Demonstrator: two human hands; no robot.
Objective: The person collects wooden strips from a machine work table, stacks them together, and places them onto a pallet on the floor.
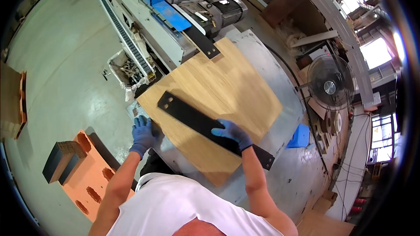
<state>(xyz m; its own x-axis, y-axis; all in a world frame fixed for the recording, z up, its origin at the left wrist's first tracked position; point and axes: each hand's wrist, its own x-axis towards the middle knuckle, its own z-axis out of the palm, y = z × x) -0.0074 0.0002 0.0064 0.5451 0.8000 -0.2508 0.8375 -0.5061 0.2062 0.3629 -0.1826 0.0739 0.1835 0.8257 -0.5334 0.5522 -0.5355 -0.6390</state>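
Observation:
A long black board [192,119] with holes near both ends lies across a light wood panel [214,78] on a grey metal table [175,151]. My right hand [234,134], in a blue glove, grips the black board right of its middle, thumb on top. My left hand [142,135], also gloved in blue, rests with its fingers spread at the table's left edge, beside the panel and apart from the black board. Another black piece [203,43] with holes sticks out from the machine over the panel's far edge.
The machine [144,22] with its conveyor and motor [223,12] stands ahead. A fan [330,83] and a blue container [299,136] are on the right. At the lower left, stacked dark pieces [65,159] sit on an orange support [93,170]. A parts bin [127,70] hangs by the conveyor.

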